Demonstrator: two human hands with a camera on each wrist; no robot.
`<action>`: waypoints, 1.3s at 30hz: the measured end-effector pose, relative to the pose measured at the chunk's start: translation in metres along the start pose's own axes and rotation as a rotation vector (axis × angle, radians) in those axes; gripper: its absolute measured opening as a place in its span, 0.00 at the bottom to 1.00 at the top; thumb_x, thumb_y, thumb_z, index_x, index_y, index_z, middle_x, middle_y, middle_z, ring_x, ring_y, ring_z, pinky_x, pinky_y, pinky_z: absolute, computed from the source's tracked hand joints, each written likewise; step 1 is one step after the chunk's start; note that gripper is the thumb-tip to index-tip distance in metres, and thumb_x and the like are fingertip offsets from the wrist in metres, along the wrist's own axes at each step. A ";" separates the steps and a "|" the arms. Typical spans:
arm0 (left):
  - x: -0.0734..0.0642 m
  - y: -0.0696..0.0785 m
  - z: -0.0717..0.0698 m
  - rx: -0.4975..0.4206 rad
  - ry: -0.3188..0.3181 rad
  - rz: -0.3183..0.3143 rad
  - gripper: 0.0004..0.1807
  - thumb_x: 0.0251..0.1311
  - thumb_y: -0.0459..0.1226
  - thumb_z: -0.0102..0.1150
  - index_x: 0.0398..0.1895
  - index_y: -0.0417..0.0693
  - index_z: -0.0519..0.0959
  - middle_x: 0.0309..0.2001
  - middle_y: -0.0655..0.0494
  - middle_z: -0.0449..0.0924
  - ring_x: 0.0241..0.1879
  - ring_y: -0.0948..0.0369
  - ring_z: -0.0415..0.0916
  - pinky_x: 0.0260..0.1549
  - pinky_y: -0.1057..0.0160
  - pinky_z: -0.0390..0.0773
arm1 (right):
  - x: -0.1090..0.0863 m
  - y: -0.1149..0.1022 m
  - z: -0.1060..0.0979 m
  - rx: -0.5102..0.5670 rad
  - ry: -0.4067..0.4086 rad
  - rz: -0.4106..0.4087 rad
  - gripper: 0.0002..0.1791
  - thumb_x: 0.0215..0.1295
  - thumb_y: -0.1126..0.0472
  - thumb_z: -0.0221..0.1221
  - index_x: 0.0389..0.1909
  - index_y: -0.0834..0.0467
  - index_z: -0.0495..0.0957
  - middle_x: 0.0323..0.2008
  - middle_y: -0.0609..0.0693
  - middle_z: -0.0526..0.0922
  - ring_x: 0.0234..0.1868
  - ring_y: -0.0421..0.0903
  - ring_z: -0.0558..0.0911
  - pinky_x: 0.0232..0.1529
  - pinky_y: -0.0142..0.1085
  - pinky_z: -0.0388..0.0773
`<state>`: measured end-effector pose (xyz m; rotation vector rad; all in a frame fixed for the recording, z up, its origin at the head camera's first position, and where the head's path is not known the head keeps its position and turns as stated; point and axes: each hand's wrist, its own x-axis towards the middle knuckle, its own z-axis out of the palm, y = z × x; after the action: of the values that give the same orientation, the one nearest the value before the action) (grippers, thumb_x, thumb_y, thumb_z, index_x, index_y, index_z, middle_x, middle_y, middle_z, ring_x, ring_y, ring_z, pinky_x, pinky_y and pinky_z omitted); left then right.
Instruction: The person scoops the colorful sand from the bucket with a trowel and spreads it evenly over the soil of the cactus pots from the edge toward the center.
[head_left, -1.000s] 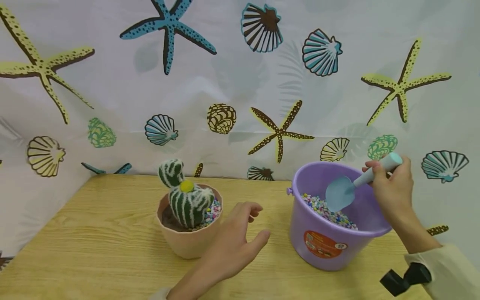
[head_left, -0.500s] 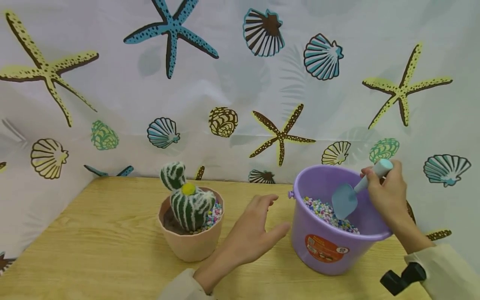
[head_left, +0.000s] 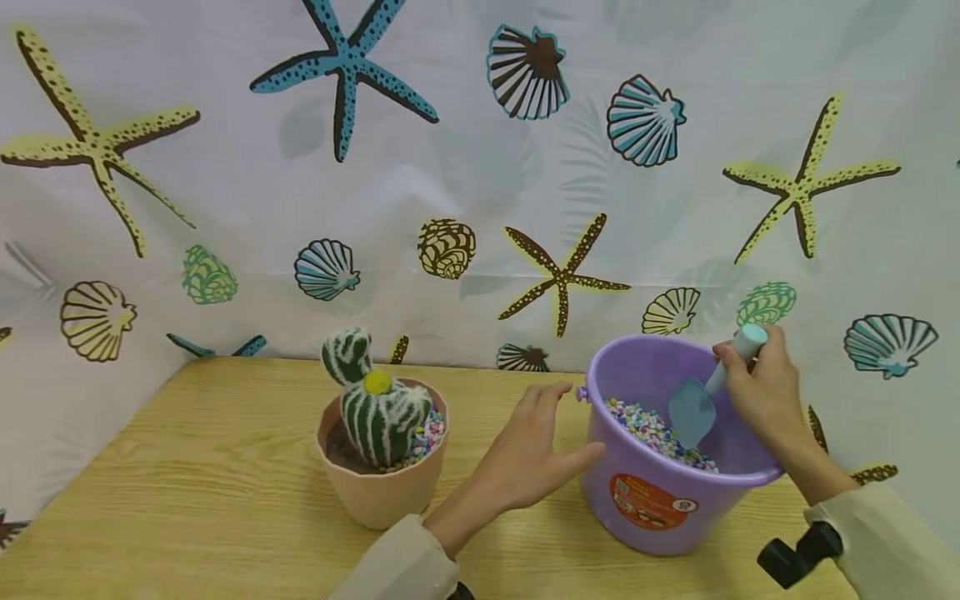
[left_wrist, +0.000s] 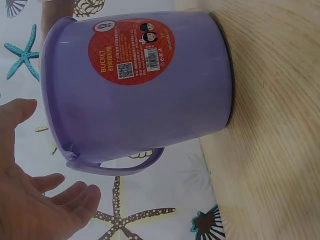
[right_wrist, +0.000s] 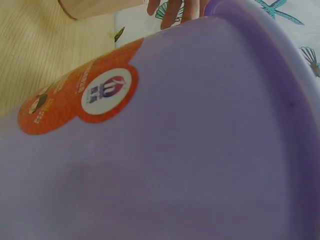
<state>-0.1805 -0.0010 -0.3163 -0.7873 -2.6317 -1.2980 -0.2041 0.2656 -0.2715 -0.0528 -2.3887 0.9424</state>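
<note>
A purple bucket with a red label stands on the right of the table, multicoloured pebbles inside it. My right hand grips the handle of a light blue trowel over the bucket; the blade points down at the pebbles. Close to the bucket's left side, my left hand has its fingers and thumb spread and holds nothing. In the left wrist view that left hand is apart from the bucket. The right wrist view is mostly filled by the bucket wall, hiding the right hand.
A peach flowerpot with a striped, white-fuzzed cactus stands left of my left hand, with dark soil and some coloured pebbles in it. Behind the wooden table hangs a cloth printed with starfish and shells.
My left hand has moved right, away from the flowerpot and toward the bucket. My right hand has shifted slightly left with the trowel, whose blade has come lower into the bucket.
</note>
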 end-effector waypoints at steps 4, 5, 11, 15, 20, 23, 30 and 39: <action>0.006 0.000 0.004 0.000 -0.002 -0.014 0.46 0.55 0.55 0.61 0.71 0.44 0.56 0.67 0.43 0.60 0.66 0.47 0.61 0.60 0.44 0.68 | 0.001 0.001 0.003 0.002 -0.035 -0.007 0.19 0.72 0.62 0.49 0.55 0.70 0.60 0.48 0.69 0.79 0.46 0.57 0.80 0.41 0.30 0.73; 0.007 0.000 0.004 -0.002 -0.004 -0.013 0.46 0.55 0.55 0.61 0.72 0.44 0.55 0.68 0.43 0.59 0.67 0.47 0.60 0.60 0.43 0.67 | 0.001 0.000 0.004 0.001 -0.037 -0.005 0.19 0.72 0.61 0.49 0.55 0.70 0.59 0.48 0.69 0.79 0.46 0.59 0.80 0.42 0.35 0.75; 0.014 0.000 0.008 -0.013 -0.020 -0.007 0.48 0.53 0.54 0.63 0.73 0.45 0.53 0.69 0.45 0.56 0.69 0.48 0.57 0.62 0.43 0.65 | 0.003 0.000 0.005 -0.010 -0.057 -0.004 0.18 0.72 0.61 0.49 0.52 0.70 0.59 0.48 0.71 0.77 0.46 0.65 0.78 0.44 0.52 0.73; 0.019 -0.002 0.010 -0.015 -0.039 -0.013 0.50 0.52 0.55 0.64 0.73 0.45 0.53 0.69 0.44 0.56 0.69 0.48 0.57 0.62 0.42 0.65 | 0.003 -0.001 0.005 -0.046 -0.070 0.017 0.21 0.72 0.59 0.47 0.54 0.71 0.57 0.44 0.73 0.75 0.44 0.67 0.76 0.40 0.54 0.72; 0.027 -0.003 0.015 -0.070 -0.090 -0.006 0.54 0.49 0.55 0.68 0.74 0.47 0.50 0.71 0.44 0.55 0.69 0.48 0.56 0.62 0.41 0.64 | 0.001 -0.001 0.002 -0.086 -0.057 0.083 0.24 0.73 0.57 0.45 0.56 0.74 0.57 0.41 0.74 0.73 0.42 0.67 0.75 0.37 0.55 0.72; 0.031 -0.001 0.017 -0.096 -0.104 0.013 0.57 0.46 0.55 0.70 0.75 0.49 0.48 0.71 0.46 0.55 0.69 0.50 0.55 0.63 0.41 0.62 | 0.001 -0.002 0.002 -0.092 -0.032 0.096 0.23 0.72 0.57 0.46 0.53 0.74 0.59 0.40 0.73 0.74 0.41 0.67 0.75 0.37 0.55 0.71; 0.031 0.003 0.020 -0.096 -0.115 0.018 0.60 0.49 0.54 0.69 0.77 0.49 0.40 0.73 0.43 0.51 0.71 0.47 0.51 0.64 0.40 0.59 | 0.004 -0.008 0.006 -0.079 -0.034 0.072 0.20 0.71 0.58 0.48 0.50 0.72 0.60 0.38 0.72 0.74 0.40 0.67 0.75 0.37 0.56 0.71; 0.029 0.004 0.021 -0.088 -0.127 0.005 0.62 0.50 0.56 0.67 0.77 0.47 0.36 0.75 0.42 0.45 0.73 0.46 0.48 0.65 0.40 0.58 | 0.005 -0.026 0.010 0.147 -0.097 0.052 0.21 0.75 0.55 0.42 0.54 0.70 0.61 0.50 0.68 0.79 0.41 0.41 0.80 0.35 0.26 0.80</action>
<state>-0.2006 0.0287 -0.3173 -0.9173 -2.6821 -1.4158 -0.2093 0.2411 -0.2584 -0.0138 -2.4087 1.1668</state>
